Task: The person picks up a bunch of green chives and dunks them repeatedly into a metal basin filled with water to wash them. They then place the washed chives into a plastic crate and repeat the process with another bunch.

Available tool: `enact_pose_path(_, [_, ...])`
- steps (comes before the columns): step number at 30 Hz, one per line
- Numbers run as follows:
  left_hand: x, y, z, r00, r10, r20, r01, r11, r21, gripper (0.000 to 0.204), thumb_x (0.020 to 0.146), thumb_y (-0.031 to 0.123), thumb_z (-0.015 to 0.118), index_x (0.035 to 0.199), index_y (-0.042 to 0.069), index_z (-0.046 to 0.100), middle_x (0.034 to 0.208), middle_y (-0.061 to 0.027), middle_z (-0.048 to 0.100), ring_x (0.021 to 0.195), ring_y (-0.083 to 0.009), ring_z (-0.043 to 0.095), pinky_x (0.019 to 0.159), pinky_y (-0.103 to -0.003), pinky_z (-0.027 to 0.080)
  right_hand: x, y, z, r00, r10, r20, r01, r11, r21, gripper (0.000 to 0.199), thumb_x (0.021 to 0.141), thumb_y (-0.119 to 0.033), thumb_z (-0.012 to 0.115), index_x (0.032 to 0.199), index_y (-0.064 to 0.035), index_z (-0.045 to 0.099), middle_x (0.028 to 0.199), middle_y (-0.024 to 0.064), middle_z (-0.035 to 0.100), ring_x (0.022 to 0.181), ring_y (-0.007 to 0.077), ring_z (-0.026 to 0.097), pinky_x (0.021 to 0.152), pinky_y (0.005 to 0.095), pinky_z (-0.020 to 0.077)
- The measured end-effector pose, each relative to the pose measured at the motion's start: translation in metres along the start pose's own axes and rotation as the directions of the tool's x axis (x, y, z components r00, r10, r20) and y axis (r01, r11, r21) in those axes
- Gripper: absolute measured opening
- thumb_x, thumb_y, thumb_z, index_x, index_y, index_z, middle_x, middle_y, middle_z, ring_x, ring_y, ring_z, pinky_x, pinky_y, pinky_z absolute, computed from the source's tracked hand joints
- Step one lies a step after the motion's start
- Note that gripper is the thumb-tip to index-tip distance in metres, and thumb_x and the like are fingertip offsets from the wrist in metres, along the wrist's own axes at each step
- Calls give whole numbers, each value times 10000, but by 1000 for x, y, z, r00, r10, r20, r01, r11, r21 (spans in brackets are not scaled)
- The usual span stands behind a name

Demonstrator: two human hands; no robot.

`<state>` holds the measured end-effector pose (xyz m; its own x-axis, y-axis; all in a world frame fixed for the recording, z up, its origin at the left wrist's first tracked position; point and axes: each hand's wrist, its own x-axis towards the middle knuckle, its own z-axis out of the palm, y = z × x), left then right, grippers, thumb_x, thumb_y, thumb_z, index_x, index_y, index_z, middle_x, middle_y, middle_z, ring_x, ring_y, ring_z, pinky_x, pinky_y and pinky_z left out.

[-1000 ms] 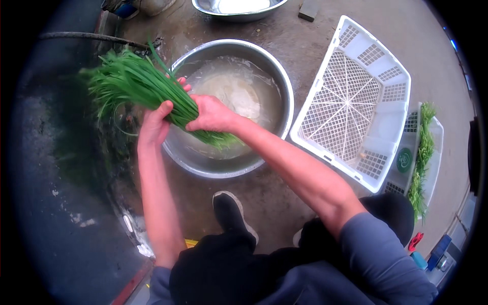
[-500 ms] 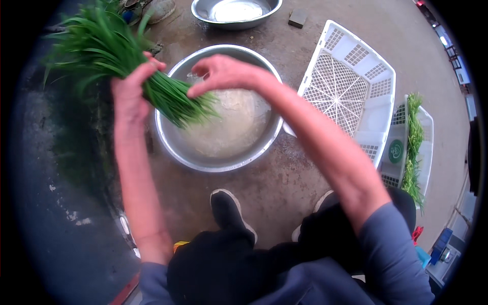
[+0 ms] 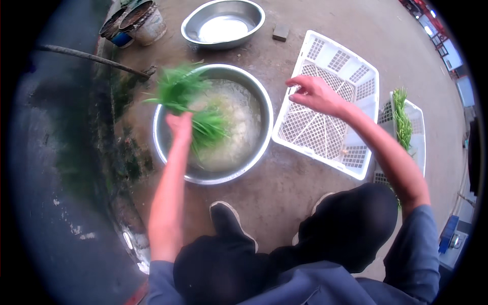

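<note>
In the head view, my left hand (image 3: 180, 127) is closed around a bunch of chives (image 3: 180, 92), long green leaves blurred by movement. It holds them over the left side of a round metal basin (image 3: 268, 107) with cloudy water in it. Leaf ends fan out on both sides of the fist, the right-hand part low over the water; whether they touch it I cannot tell. My right hand (image 3: 316, 94) hangs above a white plastic crate (image 3: 370, 91) with a grid bottom. Its fingers are bent but apart, with nothing between them.
Behind the basin stands a second metal basin (image 3: 256, 25), a small block (image 3: 280, 33) beside it. Two dirty buckets (image 3: 147, 25) and a pole (image 3: 94, 56) lie far left. Another white crate (image 3: 418, 127) with greens (image 3: 401, 119) stands right. My shoe (image 3: 226, 221) is below the basin.
The chives in my left hand have come from the far left to over the basin. My right hand has left the bunch and moved right, over the crate. The view has shifted slightly.
</note>
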<state>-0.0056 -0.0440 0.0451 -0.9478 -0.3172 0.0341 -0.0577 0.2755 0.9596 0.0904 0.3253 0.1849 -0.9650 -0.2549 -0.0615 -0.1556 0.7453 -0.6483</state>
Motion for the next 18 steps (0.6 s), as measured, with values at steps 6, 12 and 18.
enact_pose_path(6, [37,182,-27,979,200,27,-174,904,-392,150,700,-115,617,788,6,598,776,-83,623,686,-193,621,659,-297,514,-121,56,35,912,357,-202,-297,914,277,334,882,-167,611,1156,23,585,1076,165,633,895,220,635,772,321,530])
enact_pose_path(12, [19,246,-53,975,223,-20,-207,862,-463,152,745,-117,624,859,-20,596,810,-115,635,740,-210,634,702,-316,543,-195,57,63,780,548,-303,-431,820,376,278,881,-146,626,1113,5,602,921,120,646,793,182,621,708,301,501])
enact_pose_path(18, [-1,-3,20,980,201,-1,-187,916,354,452,679,83,704,1115,9,611,1018,-76,641,962,-171,579,886,-322,444,-179,44,98,753,459,-473,-391,889,240,169,863,-93,632,1017,-25,625,833,105,638,683,199,616,639,293,497])
